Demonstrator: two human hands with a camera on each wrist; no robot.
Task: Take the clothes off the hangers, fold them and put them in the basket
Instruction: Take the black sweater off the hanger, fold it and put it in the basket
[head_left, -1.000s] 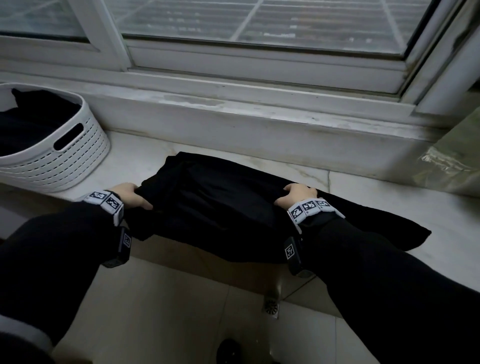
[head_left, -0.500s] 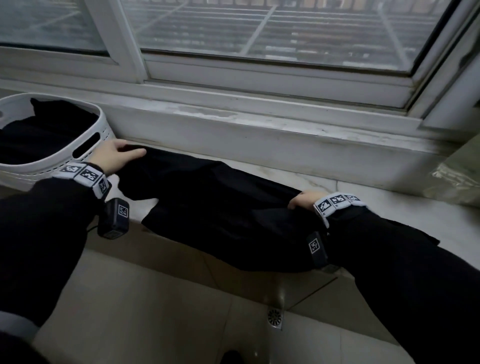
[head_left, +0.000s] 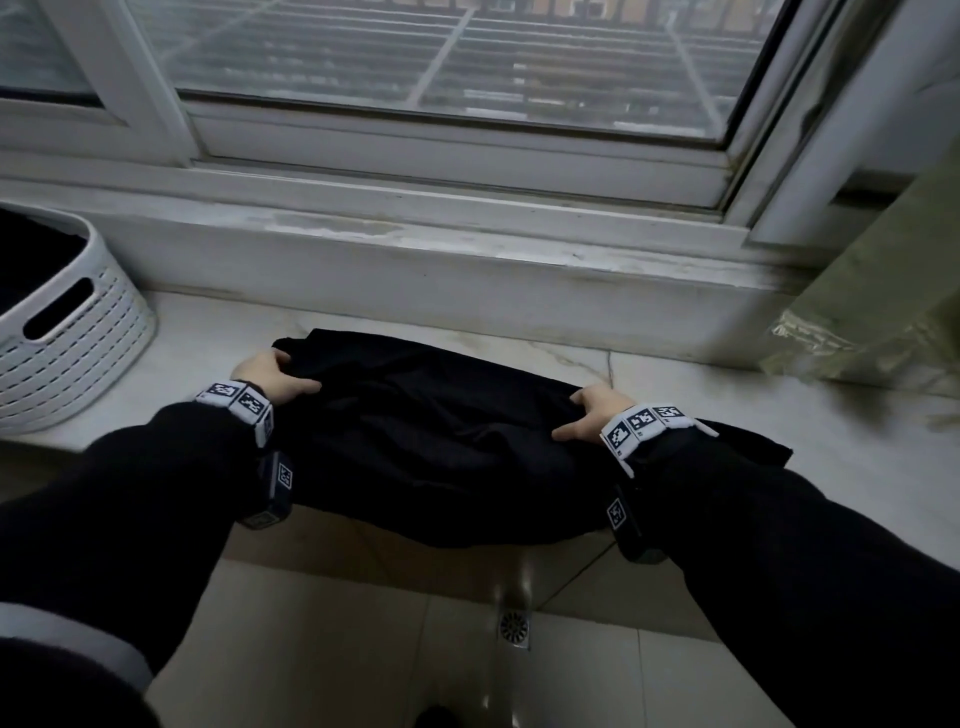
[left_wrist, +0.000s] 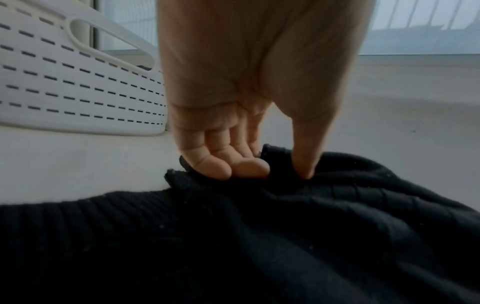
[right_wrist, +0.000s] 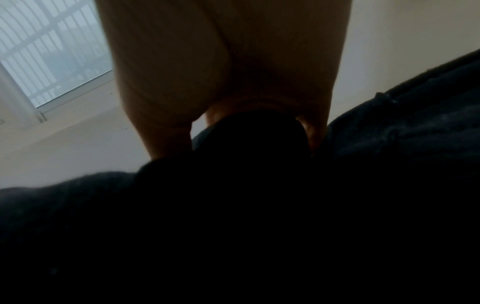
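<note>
Head view: pale marble window ledge below a white-framed window, tiled floor with a drain beneath. Item: one black garment, bunched and part-folded, lying on the ledge with its near edge hanging over the front. Left hand grips its left end, right hand its right end. White slotted basket stands on the ledge to the left, near but apart from the garment, dark clothes already inside. Green fabric hangs at far right, clear of the work. Step judged: folding in progress; next move likely calls for bringing the ends together, then a lift leftward into the basket, whose rim must be cleared. Left wrist view: fingers and thumb curl into a ribbed edge of the garment, basket wall just behind. Right wrist view: dim; hand closes around a fold of black cloth. No hanger is visible.
</note>
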